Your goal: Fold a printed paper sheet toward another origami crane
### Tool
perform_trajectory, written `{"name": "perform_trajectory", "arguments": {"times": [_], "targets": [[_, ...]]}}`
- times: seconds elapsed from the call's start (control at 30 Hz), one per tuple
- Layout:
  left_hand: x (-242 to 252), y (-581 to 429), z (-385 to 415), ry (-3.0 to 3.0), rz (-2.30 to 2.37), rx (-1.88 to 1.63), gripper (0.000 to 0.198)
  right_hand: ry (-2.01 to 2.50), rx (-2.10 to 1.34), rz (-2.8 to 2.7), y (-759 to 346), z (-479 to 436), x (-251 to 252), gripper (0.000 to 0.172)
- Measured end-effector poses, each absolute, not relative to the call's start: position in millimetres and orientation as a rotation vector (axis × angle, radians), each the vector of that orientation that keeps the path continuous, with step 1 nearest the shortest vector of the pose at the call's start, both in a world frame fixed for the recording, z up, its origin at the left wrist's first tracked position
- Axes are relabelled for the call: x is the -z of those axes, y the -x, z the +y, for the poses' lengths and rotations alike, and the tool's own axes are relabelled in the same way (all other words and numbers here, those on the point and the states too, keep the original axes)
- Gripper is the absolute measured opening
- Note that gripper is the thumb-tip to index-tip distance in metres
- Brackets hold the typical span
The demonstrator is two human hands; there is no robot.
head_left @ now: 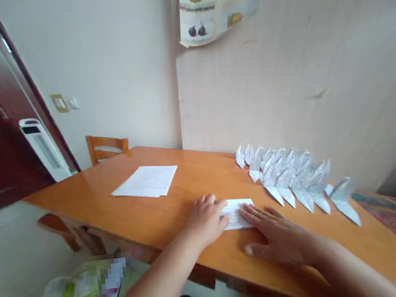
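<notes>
Paper (234, 211), white, folded into a narrow flat rectangle and covered with small printed lines, lies on the table (200, 167) near its front edge, between the two hands. The left hand (206, 219) is at its left end, fingers bent, index fingertip and thumb tip resting on the sheet with a small gap between them; whether it pinches the paper or only presses it, I cannot tell. The right hand (280, 239) is open and flattened, palm down: its fingers lie close together over the right part of the paper, while the thumb spreads away to the side, clear of the sheet. It presses rather than grasps.

The table is smooth, orange-brown wood with a soft sheen. Farther back and to the left lies a stack (146, 181) of flat printed sheets, their edges slightly uneven. To the right, folded pieces (294, 175) of the same pale, printed look stand in slanting rows, crisp and pointed, their tips upright and their lower ends tapering toward the front; many overlap, so I cannot count them.

Behind is a matte, pale wall (132, 70) with a curling poster (218, 8) of painted fruit. A wooden chair (108, 143) with a slatted back stands beyond the table's far left edge.
</notes>
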State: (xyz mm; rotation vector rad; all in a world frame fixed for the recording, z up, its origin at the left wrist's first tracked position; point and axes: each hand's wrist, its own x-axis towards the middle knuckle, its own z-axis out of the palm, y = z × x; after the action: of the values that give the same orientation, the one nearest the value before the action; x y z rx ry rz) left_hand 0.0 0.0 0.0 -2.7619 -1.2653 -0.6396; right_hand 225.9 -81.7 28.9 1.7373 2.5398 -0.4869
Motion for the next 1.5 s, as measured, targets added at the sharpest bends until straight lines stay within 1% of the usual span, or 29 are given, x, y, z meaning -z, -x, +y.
{"name": "perform_trajectory", "arguments": {"times": [0.23,0.37,0.7,1.07,1.37,1.5], "targets": [[5,0,7,2.967,-1.17,0.612,0.039,-1.771,0.523,2.505,-224,-84,-33,0.108],[6,-2,10,3.034,-1.202,0.511,0.043,-1.763,0.509,2.528,-225,-83,-30,0.106],[11,-3,15,3.035,-1.225,0.464,0.052,-1.793,0.453,2.601,-229,-84,-17,0.098],[14,-5,18,3.027,-1.189,0.475,0.051,-1.823,0.363,2.619,-231,-86,-11,0.095],[14,-6,18,3.02,-1.167,0.491,0.049,-1.873,0.355,2.528,-227,-86,-17,0.102],[14,-7,18,3.016,-1.165,0.496,0.049,-1.89,0.256,2.528,-224,-88,-19,0.103]]}}
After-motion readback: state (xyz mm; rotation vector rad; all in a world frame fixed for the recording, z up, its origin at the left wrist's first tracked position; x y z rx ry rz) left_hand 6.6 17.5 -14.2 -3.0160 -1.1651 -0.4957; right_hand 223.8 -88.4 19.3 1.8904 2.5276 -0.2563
